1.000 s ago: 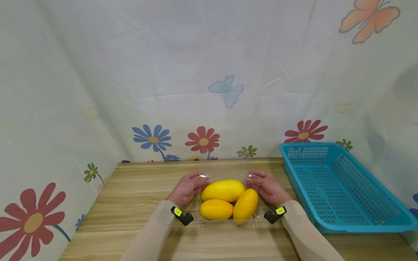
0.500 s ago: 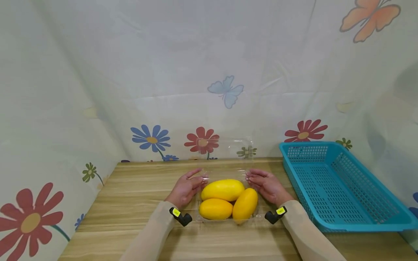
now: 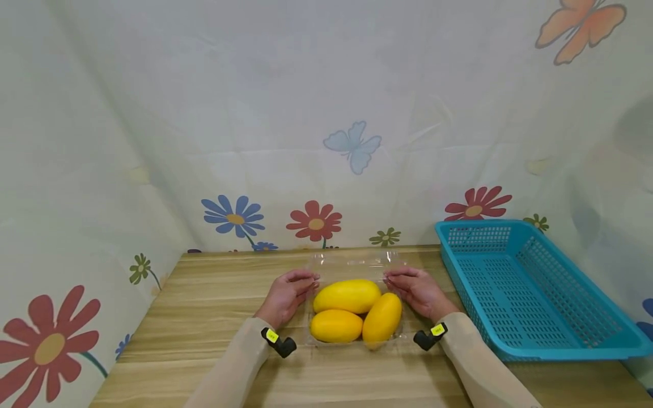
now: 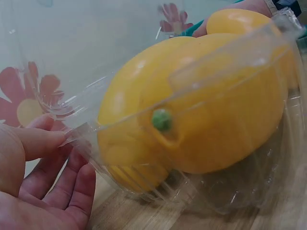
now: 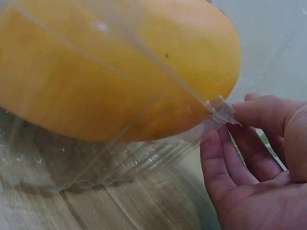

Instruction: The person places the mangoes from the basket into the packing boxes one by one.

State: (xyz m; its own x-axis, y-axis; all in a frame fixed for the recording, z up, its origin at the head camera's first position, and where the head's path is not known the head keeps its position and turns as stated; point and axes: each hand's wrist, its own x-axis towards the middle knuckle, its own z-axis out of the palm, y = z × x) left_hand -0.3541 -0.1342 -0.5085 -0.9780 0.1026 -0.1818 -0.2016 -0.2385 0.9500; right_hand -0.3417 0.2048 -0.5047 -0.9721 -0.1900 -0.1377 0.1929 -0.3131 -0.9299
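Observation:
A clear plastic clamshell box [image 3: 354, 344] stands on the table with three smooth yellow mangoes inside. One mango [image 3: 348, 296] lies across the back, another [image 3: 336, 326] at front left, the third [image 3: 381, 318] slants at right. A green stem nub [image 4: 161, 120] shows in the left wrist view. My left hand [image 3: 287, 296] pinches the box's far left corner between thumb and fingers. At the opposite corner, my right hand [image 3: 417, 292] pinches a plastic tab [image 5: 221, 110]. The transparent lid [image 3: 352, 262] is raised behind the fruit; its exact tilt is hard to make out.
A blue perforated basket [image 3: 528, 306] sits at the right on the wooden table [image 3: 204, 317], close to the right forearm. A white curtain [image 3: 255, 113] printed with flowers and butterflies hangs behind and beside the table.
The lid's upper edge, seen high against the curtain half a second ago, now appears lower, near the table's back edge. The left hand has shifted slightly left; the mangoes stay put within the box.

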